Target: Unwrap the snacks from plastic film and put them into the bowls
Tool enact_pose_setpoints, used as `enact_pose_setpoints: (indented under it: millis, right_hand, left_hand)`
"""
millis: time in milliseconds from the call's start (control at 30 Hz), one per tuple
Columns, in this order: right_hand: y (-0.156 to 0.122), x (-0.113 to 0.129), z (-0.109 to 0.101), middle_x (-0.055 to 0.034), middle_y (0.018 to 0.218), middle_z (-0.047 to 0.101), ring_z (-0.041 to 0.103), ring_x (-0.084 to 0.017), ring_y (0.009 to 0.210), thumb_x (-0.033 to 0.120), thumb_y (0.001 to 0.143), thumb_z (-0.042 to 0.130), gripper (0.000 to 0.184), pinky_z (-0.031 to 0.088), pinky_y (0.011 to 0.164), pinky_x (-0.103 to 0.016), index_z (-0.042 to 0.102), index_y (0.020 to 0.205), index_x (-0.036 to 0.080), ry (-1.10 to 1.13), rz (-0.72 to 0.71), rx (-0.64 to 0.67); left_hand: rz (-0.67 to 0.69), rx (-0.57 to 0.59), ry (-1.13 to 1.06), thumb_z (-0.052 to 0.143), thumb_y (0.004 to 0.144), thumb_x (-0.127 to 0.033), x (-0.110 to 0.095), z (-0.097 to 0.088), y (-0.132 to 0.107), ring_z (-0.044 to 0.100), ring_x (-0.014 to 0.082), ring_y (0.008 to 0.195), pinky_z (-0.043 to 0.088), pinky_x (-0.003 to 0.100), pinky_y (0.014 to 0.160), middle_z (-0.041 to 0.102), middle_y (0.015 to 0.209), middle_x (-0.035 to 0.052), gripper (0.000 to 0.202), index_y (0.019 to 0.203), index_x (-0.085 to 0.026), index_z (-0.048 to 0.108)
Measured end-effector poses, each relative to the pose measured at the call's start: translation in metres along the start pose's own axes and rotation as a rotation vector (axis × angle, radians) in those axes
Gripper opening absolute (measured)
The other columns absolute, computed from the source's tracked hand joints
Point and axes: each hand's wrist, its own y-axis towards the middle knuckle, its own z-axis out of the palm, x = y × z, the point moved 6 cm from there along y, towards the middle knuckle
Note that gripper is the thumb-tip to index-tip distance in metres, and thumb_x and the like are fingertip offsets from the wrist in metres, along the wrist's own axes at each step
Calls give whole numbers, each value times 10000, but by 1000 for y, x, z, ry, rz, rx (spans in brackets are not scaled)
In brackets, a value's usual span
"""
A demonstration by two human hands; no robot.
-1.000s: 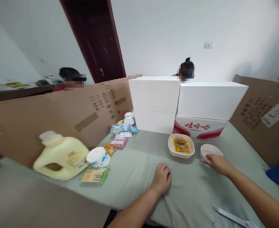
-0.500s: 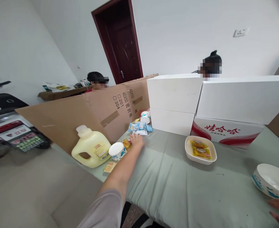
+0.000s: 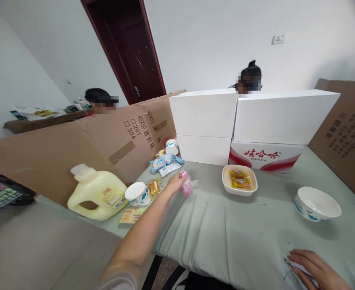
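Jug [image 3: 100, 195] and yellow packet [image 3: 154, 187] are left of your left hand [image 3: 175, 183], which grips the pink packet [image 3: 187, 187] jutting from its right side. Near right, your right hand [image 3: 318, 266] is at a pale tool [image 3: 287, 262]; you cannot tell if it is held. A second ago, the pink packet lay by the blue packets [image 3: 158, 164].

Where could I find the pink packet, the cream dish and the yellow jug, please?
Pink packet [image 3: 187, 187]: head view, on its crinkled wrapper.
Cream dish [image 3: 240, 193]: head view, on its front wall.
Yellow jug [image 3: 100, 192]: head view, on its body.
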Motion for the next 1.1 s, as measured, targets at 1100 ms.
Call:
enact_pose_setpoints:
  millis: [1100]
  right_hand:
    - [-12,18,-11,-81,947,658,595,-254,903,227,885,484,199,442,839,-429,654,985,208,-263,456,21]
  left_hand:
    - [1110,-184,172,497,870,-125,4,187,-212,504,267,1187,478,453,959,487,1287,131,436,1290,-236,463]
